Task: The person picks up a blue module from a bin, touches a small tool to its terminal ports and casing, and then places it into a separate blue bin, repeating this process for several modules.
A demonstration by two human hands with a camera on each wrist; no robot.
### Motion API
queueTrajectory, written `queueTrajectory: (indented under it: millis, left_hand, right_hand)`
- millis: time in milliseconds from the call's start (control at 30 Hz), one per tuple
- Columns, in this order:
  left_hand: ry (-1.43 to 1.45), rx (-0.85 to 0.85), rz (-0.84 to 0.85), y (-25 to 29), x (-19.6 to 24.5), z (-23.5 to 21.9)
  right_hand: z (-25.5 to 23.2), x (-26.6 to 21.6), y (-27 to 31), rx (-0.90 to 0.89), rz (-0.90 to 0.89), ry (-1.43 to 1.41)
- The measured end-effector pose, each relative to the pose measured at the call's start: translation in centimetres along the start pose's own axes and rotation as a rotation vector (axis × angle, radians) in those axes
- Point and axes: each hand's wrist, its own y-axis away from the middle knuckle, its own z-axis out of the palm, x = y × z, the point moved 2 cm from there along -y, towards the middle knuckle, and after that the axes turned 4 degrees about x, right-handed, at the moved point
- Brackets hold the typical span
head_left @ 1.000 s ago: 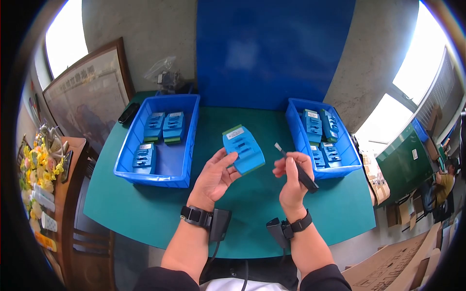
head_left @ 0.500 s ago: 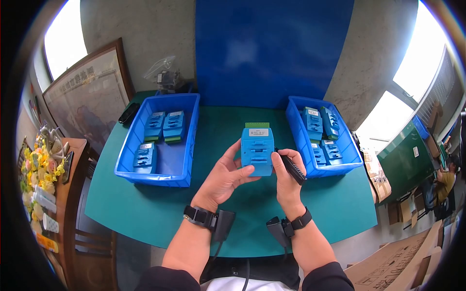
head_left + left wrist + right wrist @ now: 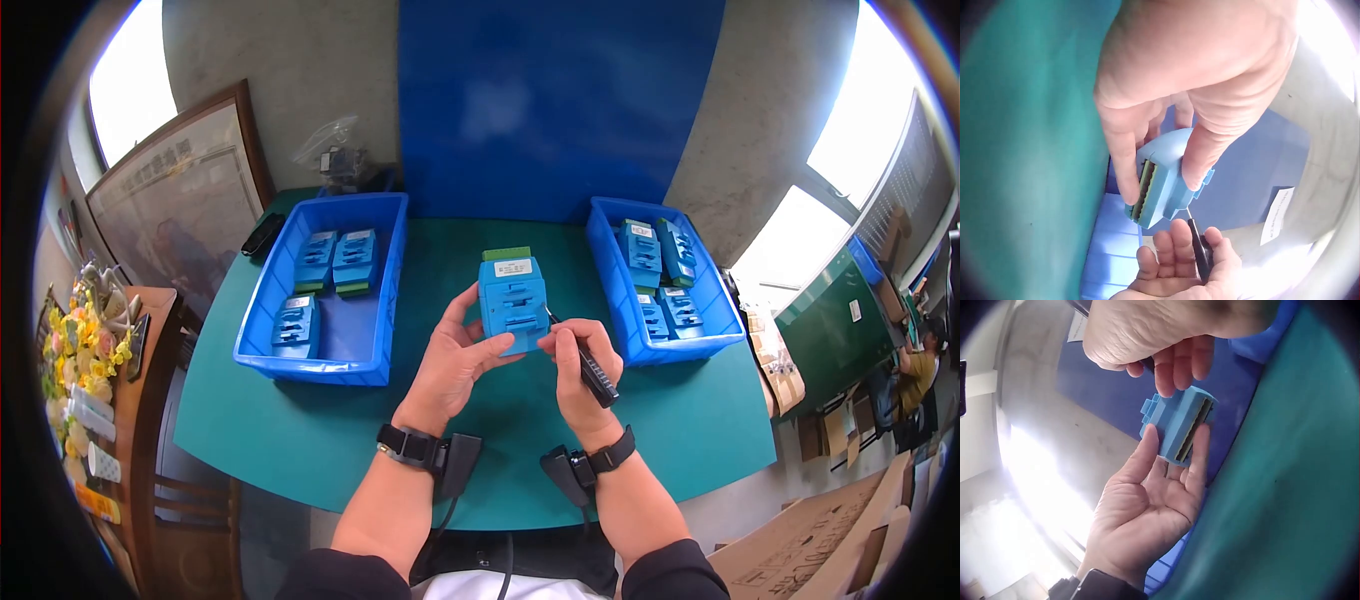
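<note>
My left hand (image 3: 455,362) grips a blue electronic module (image 3: 512,300), thumb on the near face and fingers round its left side. The module stands tilted up above the table, with a white label near its top and a green terminal strip (image 3: 506,254) along its upper edge. In my right hand (image 3: 583,375) a black-handled screwdriver (image 3: 598,382) is pinched between thumb and fingers. Its thin shaft (image 3: 1189,213) reaches the module's side in the left wrist view. From the right wrist, my hand hides most of the tool, and the other terminal strip (image 3: 1192,430) faces the camera.
On the green table (image 3: 480,460), a blue bin (image 3: 376,365) at left holds 3 similar modules. Another blue bin (image 3: 690,354) at right holds several more. A black case (image 3: 264,234) lies beyond the left bin, and a blue panel (image 3: 560,110) rises behind.
The module has turned from slanted to nearly upright, then shifted slightly left. My right hand has brought the screwdriver in from the right to the module's lower right side.
</note>
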Motion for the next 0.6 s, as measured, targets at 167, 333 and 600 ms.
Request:
queueTrajectory:
  millis: [167, 333, 600]
  left_hand:
    - [0.0, -0.008, 0.008, 0.2, 0.0, 0.0]
    - [-0.014, -0.034, -0.03, 0.2, -0.1, -0.2]
    - [0.039, -0.04, -0.031, 0.1, -0.3, -0.6]
  right_hand:
    - [0.0, -1.2, 0.5, -0.08, 0.042, -0.067]
    - [1.0, -1.3, 0.7, -0.22, -0.13, -0.009]
    - [-0.1, -0.8, 0.5, 0.134, -0.084, -0.069]
